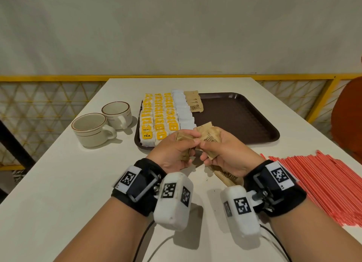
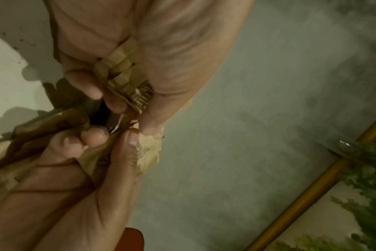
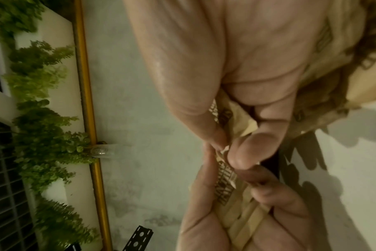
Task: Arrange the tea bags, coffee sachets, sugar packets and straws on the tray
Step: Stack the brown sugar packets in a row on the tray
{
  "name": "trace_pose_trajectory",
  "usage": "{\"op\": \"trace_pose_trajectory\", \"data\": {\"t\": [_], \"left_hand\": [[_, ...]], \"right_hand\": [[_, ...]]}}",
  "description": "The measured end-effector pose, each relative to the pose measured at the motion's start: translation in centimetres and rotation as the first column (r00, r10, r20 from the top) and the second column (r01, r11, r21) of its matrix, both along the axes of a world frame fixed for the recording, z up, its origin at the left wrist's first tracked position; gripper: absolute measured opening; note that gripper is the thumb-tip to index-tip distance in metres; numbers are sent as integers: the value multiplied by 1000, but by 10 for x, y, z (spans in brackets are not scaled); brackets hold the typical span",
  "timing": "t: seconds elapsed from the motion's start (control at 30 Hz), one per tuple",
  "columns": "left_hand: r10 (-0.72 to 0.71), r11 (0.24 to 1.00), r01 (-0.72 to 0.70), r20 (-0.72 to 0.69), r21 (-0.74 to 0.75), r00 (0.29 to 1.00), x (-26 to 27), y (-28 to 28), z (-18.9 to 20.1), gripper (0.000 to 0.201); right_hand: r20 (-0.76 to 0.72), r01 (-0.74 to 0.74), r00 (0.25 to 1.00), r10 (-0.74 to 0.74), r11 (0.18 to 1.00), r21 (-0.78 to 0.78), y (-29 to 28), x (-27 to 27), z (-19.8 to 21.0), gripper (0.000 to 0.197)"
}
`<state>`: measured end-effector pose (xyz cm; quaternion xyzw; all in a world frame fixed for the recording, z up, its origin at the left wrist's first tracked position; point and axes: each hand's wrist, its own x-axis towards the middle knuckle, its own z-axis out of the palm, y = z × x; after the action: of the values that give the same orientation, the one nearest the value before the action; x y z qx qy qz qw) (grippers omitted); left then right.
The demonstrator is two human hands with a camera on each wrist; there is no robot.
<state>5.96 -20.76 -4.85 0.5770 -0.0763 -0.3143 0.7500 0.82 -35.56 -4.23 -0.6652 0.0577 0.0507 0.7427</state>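
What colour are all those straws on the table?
The straws are red with thin pale stripes, lying in a pile; the head view shows them best.

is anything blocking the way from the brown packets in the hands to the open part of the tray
Nothing visible does. The brown packets, gripped by the left hand and right hand, sit at the near edge of the tray; its bare right part lies just beyond. Tea bags stay left.
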Motion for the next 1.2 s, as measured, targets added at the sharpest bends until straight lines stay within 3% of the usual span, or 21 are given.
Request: {"op": "trace_pose_trajectory", "data": {"t": [0.23, 0.4, 0.53, 0.87, 1.1, 1.2], "left_hand": [[11, 994, -19, 80, 105, 997, 0, 0, -3, 12], [75, 994, -87, 165, 71, 983, -3, -2, -3, 11], [111, 991, -121, 157, 53, 981, -1, -1, -3, 12], [82, 994, -92, 141, 64, 987, -1, -2, 0, 12], [20, 999, -21, 32, 30, 999, 5, 7, 10, 13], [-17, 998, 15, 32, 65, 999, 6, 11, 10, 15]], "right_hand": [[-31, -41, 999, 42, 999, 30, 1, -2, 1, 29], [15, -52, 999, 50, 994, 97, 4, -2, 5, 34], [2, -1, 1000, 0, 958, 288, 3, -3, 11, 35], [-85, 25, 996, 3, 949, 316, 5, 1, 5, 56], [-125, 21, 992, 28, 926, 376, -5, -2, 8, 48], [-105, -11, 993, 51, 935, 353, -5, -2, 8, 36]]}}
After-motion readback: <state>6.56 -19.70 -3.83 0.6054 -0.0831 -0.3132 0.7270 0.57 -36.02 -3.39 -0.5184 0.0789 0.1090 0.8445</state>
